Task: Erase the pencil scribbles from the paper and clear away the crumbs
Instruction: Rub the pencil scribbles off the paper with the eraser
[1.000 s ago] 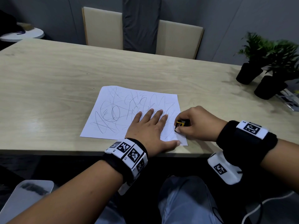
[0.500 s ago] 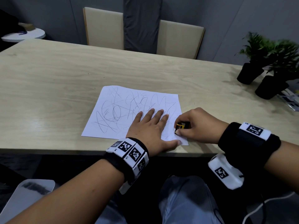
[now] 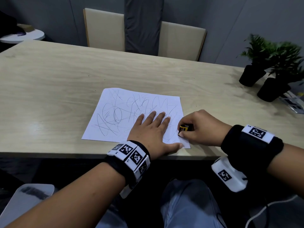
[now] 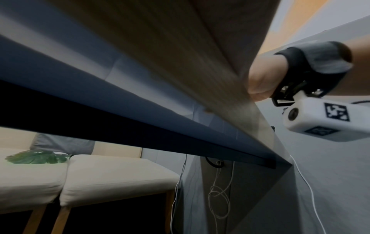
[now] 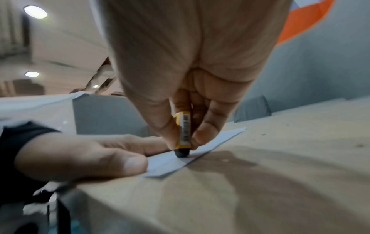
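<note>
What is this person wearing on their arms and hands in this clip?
Both forearms are bare, with no sleeves and no gloves. The left hand and the right hand each sit ahead of a wide black wrist strap carrying white blocks printed with black square markers. A white cable trails below the right wrist.

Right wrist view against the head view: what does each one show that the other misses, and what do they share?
Only the right wrist view shows the eraser's dark tip touching the paper, and ceiling lights. Only the head view shows the whole sheet's pencil scribbles, two potted plants and the chairs. Both show the right hand pinching the yellow-sleeved eraser near the sheet's corner, and the left hand flat on the paper.
</note>
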A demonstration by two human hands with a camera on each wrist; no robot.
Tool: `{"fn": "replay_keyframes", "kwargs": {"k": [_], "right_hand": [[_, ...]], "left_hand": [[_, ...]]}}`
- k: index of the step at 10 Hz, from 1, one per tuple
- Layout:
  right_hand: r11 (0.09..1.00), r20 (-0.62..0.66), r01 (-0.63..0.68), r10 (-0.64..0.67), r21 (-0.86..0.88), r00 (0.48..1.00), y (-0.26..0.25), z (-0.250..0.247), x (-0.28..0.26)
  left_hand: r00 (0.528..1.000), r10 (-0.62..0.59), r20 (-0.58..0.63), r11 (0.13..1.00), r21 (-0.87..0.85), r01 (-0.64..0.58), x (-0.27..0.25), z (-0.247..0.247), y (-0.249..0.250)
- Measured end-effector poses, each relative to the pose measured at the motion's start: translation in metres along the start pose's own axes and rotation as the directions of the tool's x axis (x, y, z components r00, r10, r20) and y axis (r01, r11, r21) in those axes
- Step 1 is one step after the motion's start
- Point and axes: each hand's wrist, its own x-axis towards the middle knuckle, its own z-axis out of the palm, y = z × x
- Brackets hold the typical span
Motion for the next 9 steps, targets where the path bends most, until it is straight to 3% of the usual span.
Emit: {"fn": "replay_keyframes", "kwargs": {"k": [4,6,9], "right_hand": [[0.999,0.010,-0.044,0.044,0.022,0.999,0.006,-0.002,0.001],[0.999,0.011,-0.044,0.044,0.026,0.999,0.006,-0.001,-0.002],[1.000,-0.022,0.011,-0.012,-0.016,1.000,-0.001,0.006,-0.005]], "left_hand": [[1.000,0.012,-0.014,0.998,-0.058,-0.013,-0.003,-0.004,-0.004],[0.995,0.077,-0.069,0.995,-0.064,-0.081,-0.006,-0.004,-0.004],[0.997,0.083,0.001,0.996,0.009,-0.083,-0.011,-0.003,-0.010]]}}
